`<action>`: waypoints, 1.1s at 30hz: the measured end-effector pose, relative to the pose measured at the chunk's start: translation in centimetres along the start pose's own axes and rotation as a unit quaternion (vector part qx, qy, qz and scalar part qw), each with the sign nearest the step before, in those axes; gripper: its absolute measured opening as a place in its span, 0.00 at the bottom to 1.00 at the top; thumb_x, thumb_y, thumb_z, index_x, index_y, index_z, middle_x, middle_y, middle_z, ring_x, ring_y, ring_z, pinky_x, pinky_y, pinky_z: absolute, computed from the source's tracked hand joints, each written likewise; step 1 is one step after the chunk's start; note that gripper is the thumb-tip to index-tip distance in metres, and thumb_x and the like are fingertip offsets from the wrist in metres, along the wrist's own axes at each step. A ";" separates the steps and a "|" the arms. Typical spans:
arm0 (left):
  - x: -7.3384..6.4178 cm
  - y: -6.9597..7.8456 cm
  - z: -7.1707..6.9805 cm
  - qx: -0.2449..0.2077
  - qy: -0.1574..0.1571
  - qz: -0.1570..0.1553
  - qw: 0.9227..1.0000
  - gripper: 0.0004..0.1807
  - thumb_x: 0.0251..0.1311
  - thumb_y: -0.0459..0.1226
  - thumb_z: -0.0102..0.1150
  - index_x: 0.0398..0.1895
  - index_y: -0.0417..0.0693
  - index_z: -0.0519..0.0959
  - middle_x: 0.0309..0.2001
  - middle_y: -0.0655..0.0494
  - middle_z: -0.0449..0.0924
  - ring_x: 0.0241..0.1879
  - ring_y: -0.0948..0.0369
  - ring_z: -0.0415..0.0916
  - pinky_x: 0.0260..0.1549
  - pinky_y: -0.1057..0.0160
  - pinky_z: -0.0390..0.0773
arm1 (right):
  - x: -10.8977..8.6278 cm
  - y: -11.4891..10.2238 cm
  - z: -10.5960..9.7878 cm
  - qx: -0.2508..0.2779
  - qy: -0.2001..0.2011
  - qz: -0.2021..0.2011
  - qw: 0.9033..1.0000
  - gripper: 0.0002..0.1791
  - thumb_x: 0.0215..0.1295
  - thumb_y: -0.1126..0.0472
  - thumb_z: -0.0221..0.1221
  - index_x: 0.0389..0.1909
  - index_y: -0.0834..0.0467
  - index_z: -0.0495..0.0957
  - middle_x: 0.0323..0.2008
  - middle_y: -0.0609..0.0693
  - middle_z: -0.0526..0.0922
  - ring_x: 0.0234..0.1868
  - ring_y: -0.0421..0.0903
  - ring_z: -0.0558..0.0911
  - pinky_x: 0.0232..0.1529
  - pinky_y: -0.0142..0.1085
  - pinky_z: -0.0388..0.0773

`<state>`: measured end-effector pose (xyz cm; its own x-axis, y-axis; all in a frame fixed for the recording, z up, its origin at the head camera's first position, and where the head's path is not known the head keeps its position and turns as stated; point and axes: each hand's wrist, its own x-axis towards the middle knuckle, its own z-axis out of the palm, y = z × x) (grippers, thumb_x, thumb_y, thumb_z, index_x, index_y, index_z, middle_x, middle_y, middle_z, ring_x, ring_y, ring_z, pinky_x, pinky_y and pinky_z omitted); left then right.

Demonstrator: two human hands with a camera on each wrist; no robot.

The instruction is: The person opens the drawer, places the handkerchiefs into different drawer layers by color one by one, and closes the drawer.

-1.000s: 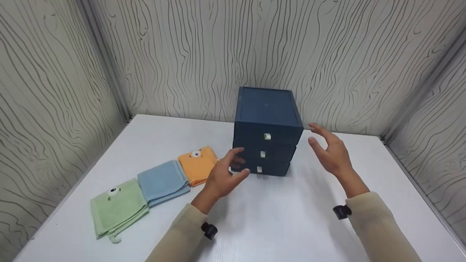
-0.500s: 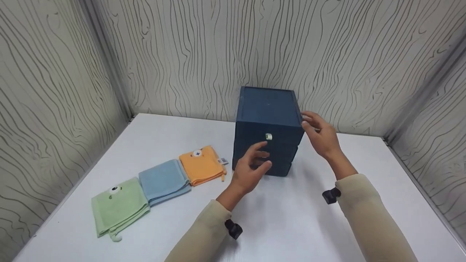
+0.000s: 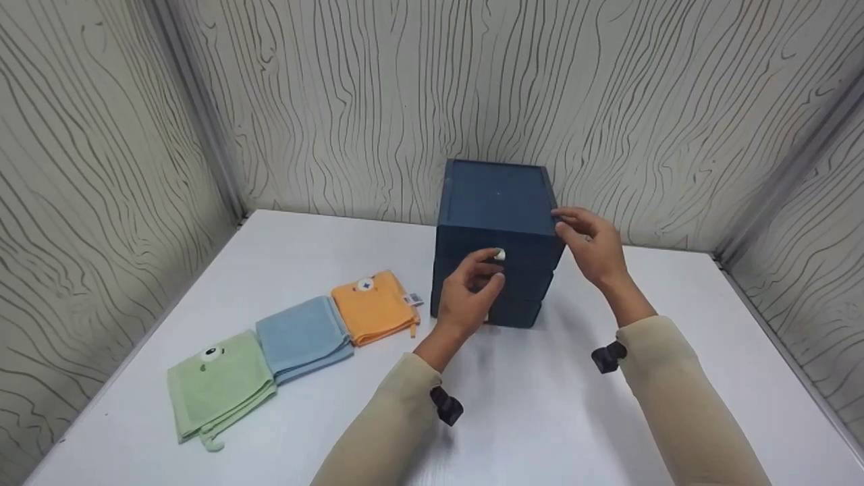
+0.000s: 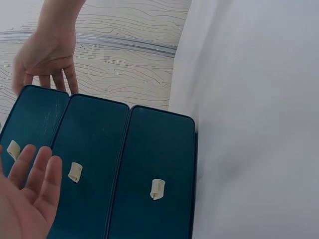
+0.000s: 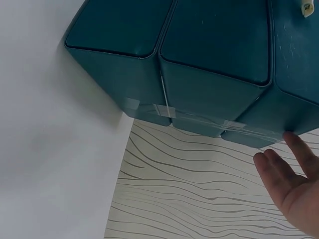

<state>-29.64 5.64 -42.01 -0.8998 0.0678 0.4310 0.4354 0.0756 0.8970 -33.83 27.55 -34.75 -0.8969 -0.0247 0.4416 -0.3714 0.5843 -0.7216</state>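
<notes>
A dark blue cabinet with three stacked drawers stands at the back of the table. Each drawer front bears a small white pull tab; the top tab shows right at my left index fingertip. My left hand is in front of the drawers, thumb and fingers apart, hiding part of the lower two fronts. At the cabinet's upper right edge, the fingertips of my right hand rest against its side. In the left wrist view, the middle tab and bottom tab are plain to see.
Left of the cabinet, three folded cloths lie in a diagonal row: orange, blue and green. Wood-grain patterned panels enclose the white table at the back and sides. Clear tape runs along the cabinet's side.
My left hand has moved right and up to the top drawer's tab. My right hand has come left against the cabinet's side. Cabinet and cloths stay put.
</notes>
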 end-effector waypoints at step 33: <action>1.3 0.5 1.3 0.018 0.050 0.003 0.999 0.06 0.64 0.40 0.57 0.42 0.58 0.81 0.34 0.66 0.82 0.23 0.66 0.78 0.27 0.67 0.82 | 0.4 0.4 -0.9 0.013 -0.038 0.018 0.999 0.19 0.69 0.55 0.54 0.58 0.54 0.78 0.58 0.54 0.79 0.43 0.26 0.77 0.36 0.33 0.76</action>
<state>-30.50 7.03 -41.10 -0.8948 -0.0310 0.4453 0.4397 0.1113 0.8912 -34.14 28.50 -34.43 -0.9251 -0.0666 0.3738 -0.3438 0.5648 -0.7502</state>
